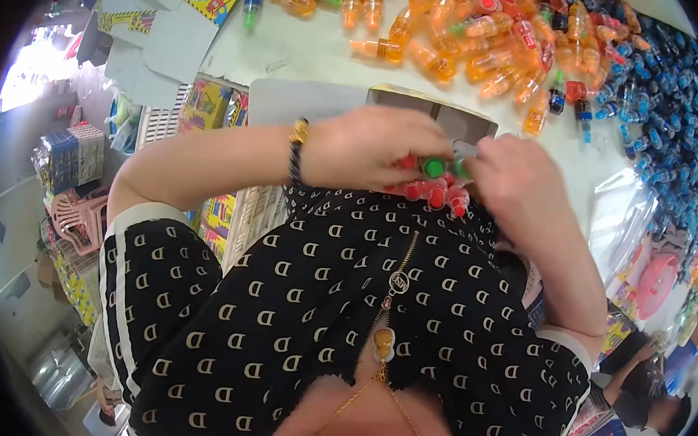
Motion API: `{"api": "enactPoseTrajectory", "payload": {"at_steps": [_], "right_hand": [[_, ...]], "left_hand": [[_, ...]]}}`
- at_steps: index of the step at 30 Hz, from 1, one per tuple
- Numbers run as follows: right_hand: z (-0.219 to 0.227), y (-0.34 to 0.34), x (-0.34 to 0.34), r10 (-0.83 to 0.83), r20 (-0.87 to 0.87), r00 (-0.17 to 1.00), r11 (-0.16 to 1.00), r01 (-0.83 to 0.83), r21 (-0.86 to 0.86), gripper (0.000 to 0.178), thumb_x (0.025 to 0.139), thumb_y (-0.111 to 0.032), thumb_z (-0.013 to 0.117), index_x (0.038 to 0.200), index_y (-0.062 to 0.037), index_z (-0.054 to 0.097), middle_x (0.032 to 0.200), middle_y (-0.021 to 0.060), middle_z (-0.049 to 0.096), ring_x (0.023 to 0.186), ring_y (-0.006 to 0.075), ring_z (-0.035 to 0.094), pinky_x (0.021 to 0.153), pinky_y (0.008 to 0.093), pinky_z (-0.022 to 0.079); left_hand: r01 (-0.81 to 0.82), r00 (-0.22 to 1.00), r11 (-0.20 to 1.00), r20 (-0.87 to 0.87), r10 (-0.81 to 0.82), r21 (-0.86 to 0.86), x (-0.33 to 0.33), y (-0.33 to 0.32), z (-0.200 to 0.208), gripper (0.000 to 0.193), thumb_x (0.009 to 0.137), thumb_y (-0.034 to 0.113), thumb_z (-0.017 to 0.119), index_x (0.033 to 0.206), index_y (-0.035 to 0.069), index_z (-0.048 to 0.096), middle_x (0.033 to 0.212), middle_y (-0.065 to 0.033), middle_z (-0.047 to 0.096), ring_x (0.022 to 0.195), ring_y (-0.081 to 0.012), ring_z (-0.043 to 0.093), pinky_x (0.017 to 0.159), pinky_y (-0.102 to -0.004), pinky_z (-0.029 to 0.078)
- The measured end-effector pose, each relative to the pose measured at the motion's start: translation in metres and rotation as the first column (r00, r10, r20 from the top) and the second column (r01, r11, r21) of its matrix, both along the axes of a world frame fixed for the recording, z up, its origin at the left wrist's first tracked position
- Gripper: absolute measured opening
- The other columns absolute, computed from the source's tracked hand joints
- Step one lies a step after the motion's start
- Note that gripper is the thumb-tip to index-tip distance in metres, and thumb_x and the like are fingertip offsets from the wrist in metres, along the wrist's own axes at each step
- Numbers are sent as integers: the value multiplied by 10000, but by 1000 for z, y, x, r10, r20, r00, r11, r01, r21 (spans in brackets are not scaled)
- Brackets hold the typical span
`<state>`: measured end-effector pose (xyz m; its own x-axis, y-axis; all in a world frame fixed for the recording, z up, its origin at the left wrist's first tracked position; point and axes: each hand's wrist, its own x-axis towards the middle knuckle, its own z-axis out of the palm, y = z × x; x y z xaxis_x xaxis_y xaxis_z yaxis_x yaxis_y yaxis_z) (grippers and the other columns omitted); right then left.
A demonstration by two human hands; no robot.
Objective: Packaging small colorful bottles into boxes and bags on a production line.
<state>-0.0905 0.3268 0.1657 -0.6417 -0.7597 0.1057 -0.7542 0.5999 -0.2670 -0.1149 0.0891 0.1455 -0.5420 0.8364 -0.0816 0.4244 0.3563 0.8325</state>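
Note:
My left hand (375, 146) is closed around a cluster of small plastic bottles. A green cap (434, 168) faces up among them, and red-capped bottles (436, 194) stick out below the fingers. On the other side of the cluster, my right hand (516, 172) has its fingers pinched at a blurred green-tipped small bottle (460, 167). Its fingertips are partly hidden. Just beyond both hands stands an open carton (475, 120) with a grey inside, its near part covered by my left hand.
Orange bottles (435, 61) lie heaped on the white table (312, 55) at the far side. A large pile of blue bottles (661, 103) spreads at right. Flat cartons (163, 31) are stacked far left. A white basket (255, 219) holds printed boxes; another person (647, 389) is at lower right.

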Motion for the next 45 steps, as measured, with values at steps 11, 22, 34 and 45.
{"api": "enactPoseTrajectory", "payload": {"at_steps": [11, 22, 34, 45], "right_hand": [[-110, 2, 35, 70, 447, 892, 789, 225, -572, 264, 824, -48, 618, 1088, -48, 634, 976, 78, 609, 976, 257, 577, 867, 336, 456], [-111, 10, 40, 96, 503, 859, 786, 244, -567, 328, 891, -32, 520, 1212, -41, 590, 1231, 153, 588, 1243, 350, 488, 1043, 420, 373], [-91, 81, -2, -266, 659, 704, 435, 698, -569, 383, 935, -130, 537, 1285, 24, 526, 1304, 129, 563, 1203, 239, 522, 1043, 356, 372], [-145, 181, -33, -827, -198, 527, 544, 838, -41, 279, 837, -182, 701, 1045, -32, 590, 972, 132, 637, 900, 240, 626, 747, 320, 494]], "left_hand": [[172, 976, 961, 172, -136, -217, 9, 1, -43, 378, 817, 78, 598, 1182, 8, 525, 1085, -197, 586, 1001, -354, 588, 878, -417, 466], [236, 956, 937, 233, -177, -259, -5, 3, -35, 276, 894, 207, 482, 1026, -14, 581, 880, -196, 659, 788, -330, 636, 727, -412, 504], [46, 872, 986, -475, -119, -163, -69, 45, -25, 204, 900, 151, 516, 1059, 79, 622, 1007, -104, 631, 953, -237, 620, 808, -361, 503], [266, 361, 789, -702, -614, -554, -116, 121, -86, 223, 843, 117, 549, 1063, 96, 578, 1274, -116, 507, 1167, -291, 510, 939, -411, 440]]}}
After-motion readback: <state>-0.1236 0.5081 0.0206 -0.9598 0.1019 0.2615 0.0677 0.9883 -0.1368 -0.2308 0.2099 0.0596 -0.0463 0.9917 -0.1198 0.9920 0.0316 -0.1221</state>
